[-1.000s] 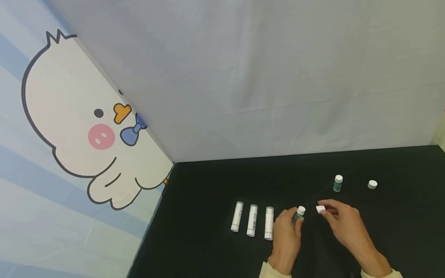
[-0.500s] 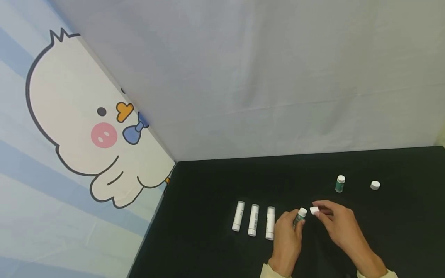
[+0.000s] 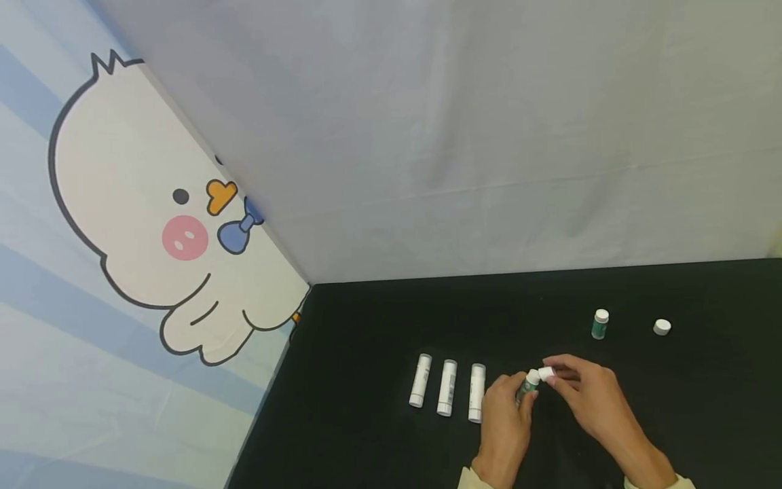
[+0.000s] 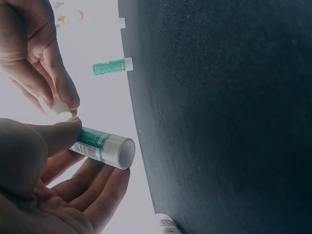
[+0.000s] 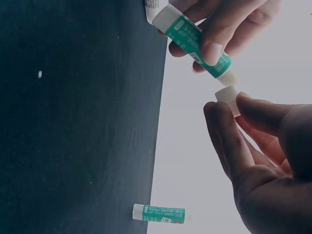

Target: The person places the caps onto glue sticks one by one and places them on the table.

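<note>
My left hand (image 3: 506, 424) grips a green-labelled glue stick (image 5: 189, 38) between thumb and fingers, tilted with its pale tip toward the right hand. A small white cap (image 5: 226, 99) is pinched by the thumb and fingertips of my right hand (image 3: 601, 404). Cap and glue tip are right beside each other; whether they touch I cannot tell. Behind the hands, another green glue stick (image 3: 600, 325) stands upright on the table, a loose white cap (image 3: 662, 327) to its right.
Several white tubes form a row left of my left hand, the closest tube (image 3: 476, 392) nearly against it. A black cloth (image 3: 366, 326) covers the table. Behind rises a grey curtain (image 3: 476, 136); a cartoon-printed panel (image 3: 122, 170) borders the left side.
My right hand has moved left, bringing the white cap up to the tip of the held glue stick. The left hand has tipped the stick slightly to the right.
</note>
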Available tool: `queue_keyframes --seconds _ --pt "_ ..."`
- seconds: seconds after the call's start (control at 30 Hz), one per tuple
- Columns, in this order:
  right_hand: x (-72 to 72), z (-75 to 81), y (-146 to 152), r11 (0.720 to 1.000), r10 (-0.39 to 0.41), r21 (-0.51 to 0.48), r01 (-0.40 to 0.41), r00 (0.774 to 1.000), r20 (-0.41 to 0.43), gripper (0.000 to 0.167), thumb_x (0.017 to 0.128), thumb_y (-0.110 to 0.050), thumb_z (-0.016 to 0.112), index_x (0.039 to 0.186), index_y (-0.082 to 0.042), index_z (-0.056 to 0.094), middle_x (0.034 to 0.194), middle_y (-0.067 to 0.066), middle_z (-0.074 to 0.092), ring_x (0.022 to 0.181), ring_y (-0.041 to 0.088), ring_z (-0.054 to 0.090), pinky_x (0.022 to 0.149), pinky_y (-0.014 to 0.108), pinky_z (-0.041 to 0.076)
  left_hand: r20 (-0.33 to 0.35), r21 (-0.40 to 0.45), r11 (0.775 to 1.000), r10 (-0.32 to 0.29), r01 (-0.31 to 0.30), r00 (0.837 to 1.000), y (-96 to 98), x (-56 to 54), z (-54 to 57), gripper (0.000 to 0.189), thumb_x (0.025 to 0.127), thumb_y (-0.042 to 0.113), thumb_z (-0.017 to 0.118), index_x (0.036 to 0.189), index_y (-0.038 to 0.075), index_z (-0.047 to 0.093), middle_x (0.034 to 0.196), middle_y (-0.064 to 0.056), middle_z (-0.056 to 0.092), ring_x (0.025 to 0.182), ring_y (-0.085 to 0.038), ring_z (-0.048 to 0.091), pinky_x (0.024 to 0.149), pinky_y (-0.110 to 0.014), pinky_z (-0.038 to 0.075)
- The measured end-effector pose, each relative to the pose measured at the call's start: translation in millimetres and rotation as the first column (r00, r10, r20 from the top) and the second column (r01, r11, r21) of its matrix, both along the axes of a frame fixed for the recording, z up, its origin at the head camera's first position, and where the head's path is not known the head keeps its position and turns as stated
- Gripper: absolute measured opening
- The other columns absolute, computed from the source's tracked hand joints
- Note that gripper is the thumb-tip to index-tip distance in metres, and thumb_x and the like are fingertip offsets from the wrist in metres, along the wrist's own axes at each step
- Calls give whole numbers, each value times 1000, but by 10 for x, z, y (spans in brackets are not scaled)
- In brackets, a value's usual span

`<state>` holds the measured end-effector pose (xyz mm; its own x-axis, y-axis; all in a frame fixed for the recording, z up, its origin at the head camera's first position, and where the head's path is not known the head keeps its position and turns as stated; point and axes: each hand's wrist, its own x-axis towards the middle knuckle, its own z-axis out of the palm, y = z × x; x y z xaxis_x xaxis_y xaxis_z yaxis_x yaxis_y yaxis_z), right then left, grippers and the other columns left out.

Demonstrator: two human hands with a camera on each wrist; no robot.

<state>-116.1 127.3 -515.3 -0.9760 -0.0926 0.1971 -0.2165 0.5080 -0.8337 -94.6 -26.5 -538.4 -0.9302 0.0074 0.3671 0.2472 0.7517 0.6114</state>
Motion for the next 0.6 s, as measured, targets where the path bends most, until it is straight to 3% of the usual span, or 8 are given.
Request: queue_keyframes --seconds 0.23,0.6 --pt "23 25 -24 999 30 9 -31 999 39 26 90 6 77 116 8 74 111 26 74 95 38 76 75 39 63 41 4 1000 1 -1 999 -1 23 1 19 83 6 87 99 13 81 80 6 67 70 1 58 62 -16 45" --pt "-2 17 -27 996 81 36 -81 997 7 24 93 5 74 117 5 76 115 22 74 100 37 75 77 39 62 73 -7 1000 -13 14 997 -22 23 17 13 84 9 87 92 16 79 75 7 63 67 1 55 59 -17 42"
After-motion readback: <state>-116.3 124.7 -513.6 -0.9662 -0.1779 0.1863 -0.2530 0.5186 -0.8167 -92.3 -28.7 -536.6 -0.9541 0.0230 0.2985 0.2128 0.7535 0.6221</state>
